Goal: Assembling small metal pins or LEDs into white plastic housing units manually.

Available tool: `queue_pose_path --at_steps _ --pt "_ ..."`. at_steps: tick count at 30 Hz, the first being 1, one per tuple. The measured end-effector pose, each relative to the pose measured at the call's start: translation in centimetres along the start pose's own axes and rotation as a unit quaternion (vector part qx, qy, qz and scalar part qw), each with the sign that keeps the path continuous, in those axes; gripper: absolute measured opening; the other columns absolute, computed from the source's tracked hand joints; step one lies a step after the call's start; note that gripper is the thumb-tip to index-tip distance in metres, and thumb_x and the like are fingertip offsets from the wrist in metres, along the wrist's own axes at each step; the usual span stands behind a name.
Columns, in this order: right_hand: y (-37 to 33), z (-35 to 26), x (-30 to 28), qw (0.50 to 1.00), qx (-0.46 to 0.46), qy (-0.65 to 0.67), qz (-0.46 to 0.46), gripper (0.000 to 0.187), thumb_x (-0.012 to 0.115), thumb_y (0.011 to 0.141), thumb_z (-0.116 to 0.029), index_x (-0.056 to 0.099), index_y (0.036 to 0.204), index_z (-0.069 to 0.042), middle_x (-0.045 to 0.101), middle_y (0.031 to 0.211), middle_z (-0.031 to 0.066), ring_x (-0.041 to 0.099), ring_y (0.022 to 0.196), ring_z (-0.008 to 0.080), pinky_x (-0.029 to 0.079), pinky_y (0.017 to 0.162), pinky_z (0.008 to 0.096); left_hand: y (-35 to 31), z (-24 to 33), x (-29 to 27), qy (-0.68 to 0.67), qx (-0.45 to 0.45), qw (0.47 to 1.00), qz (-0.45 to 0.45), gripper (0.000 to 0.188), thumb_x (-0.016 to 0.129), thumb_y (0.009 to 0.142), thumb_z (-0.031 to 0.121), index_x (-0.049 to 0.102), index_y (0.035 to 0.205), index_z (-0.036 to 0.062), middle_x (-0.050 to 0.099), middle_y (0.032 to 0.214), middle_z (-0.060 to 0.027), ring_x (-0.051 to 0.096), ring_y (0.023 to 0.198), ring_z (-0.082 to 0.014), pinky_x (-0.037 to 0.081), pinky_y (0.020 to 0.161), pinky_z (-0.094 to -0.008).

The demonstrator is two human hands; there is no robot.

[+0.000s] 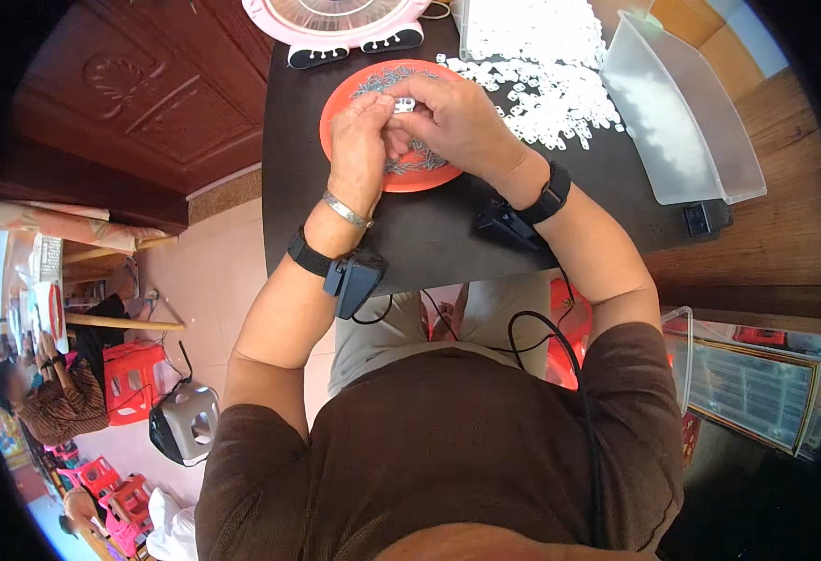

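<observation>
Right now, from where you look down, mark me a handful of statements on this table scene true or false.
1. The left hand and right hand hold a small white piece between them. True.
2. Small grey metal pieces lie in the red plate. True.
3. The loose white pieces are spread to the left of the plate. False: the loose white pieces are to its right.
4. A black strap goes around the right wrist. True.
5. The silver bracelet is on the right wrist. False: the silver bracelet is on the left wrist.
6. The fan is green. False: the fan is pink.
</observation>
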State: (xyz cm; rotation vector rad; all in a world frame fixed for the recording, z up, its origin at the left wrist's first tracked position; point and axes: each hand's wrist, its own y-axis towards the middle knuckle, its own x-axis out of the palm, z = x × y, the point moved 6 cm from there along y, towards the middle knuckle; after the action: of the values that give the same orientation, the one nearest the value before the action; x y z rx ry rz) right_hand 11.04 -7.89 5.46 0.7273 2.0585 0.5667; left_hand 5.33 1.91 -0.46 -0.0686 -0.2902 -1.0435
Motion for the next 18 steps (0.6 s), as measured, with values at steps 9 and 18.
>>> queue_pose_path --at_steps 9,18 --pt "-0.09 0.83 0.44 0.999 -0.018 -0.023 0.014 0.014 0.064 0.077 -0.009 0.062 0.091 -0.006 0.061 0.065 0.0086 0.061 0.058 0.0213 0.047 0.053 0.0281 -0.34 0.50 0.28 0.005 0.011 1.000 0.008 0.026 0.045 0.091 0.017 0.054 0.071 0.0044 0.052 0.055 -0.0015 0.046 0.044 -0.0071 0.036 0.041 -0.0195" --pt "0.14 0.61 -0.03 0.991 0.048 0.120 0.020 0.014 0.063 0.079 -0.009 0.064 0.092 -0.003 0.063 0.064 0.0057 0.061 0.055 0.0113 0.047 0.051 0.0222 -0.24 1.03 0.36 0.032 0.058 0.998 0.014 0.023 0.045 0.091 0.017 0.057 0.077 0.0029 0.053 0.059 -0.0008 0.047 0.048 -0.0064 0.036 0.043 -0.0197"
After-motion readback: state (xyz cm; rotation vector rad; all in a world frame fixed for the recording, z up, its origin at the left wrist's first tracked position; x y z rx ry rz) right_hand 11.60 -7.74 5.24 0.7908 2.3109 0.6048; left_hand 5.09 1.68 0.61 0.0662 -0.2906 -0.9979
